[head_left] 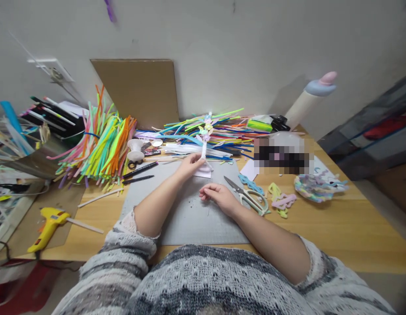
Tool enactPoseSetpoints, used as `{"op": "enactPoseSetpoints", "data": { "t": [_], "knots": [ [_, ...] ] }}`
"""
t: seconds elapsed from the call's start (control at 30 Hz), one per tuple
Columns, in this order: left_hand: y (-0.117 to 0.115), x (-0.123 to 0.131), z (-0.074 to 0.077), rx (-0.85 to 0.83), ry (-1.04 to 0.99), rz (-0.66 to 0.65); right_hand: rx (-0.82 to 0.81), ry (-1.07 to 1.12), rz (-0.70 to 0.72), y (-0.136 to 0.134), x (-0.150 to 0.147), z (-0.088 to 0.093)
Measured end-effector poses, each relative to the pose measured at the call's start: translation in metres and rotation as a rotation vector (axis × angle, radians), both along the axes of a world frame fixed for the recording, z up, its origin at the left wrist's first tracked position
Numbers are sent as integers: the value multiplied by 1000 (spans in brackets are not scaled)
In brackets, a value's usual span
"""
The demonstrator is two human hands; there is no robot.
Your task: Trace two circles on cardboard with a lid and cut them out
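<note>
My left hand (190, 165) is closed round the white stem of a small pipe-cleaner flower (205, 134), holding it upright over the far edge of the grey cutting mat (189, 218). Pastel blossoms top the stem. A white paper scrap (203, 173) lies under that hand. My right hand (219, 196) rests on the mat with its fingers curled in a loose fist; whether anything is in it I cannot make out. Green-handled scissors (250, 197) lie just right of my right hand.
Heaps of coloured pipe cleaners lie at the left (100, 144) and behind the mat (216, 131). A yellow glue gun (48, 225) sits front left, black pens (140, 170) beside the mat. Pastel twisted pieces (281, 201) and a woven dish (317, 186) are at the right. Cardboard (140, 92) leans on the wall.
</note>
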State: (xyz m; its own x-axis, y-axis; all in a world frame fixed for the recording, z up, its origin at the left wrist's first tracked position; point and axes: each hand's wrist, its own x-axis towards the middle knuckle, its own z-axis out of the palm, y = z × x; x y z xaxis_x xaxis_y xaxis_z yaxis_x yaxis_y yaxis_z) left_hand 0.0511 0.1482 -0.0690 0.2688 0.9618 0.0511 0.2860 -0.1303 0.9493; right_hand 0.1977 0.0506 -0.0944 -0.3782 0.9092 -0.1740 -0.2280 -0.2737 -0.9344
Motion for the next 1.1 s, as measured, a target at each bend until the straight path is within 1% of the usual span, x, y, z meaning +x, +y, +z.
{"op": "enactPoseSetpoints", "data": {
  "t": [0.1,0.2,0.37,0.5,0.6,0.73,0.93,1.03,1.1],
  "knots": [
    [-9,-15,5,13,55,89,4,-17,2,0,0,-1],
    [-24,-31,9,21,119,184,13,-42,4,-1,1,0],
    [-59,-56,11,52,188,199,37,-93,7,-3,0,6],
    [-79,-79,6,144,260,235,55,-128,17,-5,-2,6],
    [-82,-94,-1,211,293,291,72,-153,28,-6,-4,6],
    [-78,-105,-9,204,288,359,115,-181,72,-8,-1,6],
    [-77,-108,-14,111,207,391,162,-205,129,-8,2,7],
    [-76,-108,-19,146,163,410,164,-196,119,-6,-1,5],
    [-75,-108,-22,168,160,401,162,-196,84,-9,-5,8]
  ]
}}
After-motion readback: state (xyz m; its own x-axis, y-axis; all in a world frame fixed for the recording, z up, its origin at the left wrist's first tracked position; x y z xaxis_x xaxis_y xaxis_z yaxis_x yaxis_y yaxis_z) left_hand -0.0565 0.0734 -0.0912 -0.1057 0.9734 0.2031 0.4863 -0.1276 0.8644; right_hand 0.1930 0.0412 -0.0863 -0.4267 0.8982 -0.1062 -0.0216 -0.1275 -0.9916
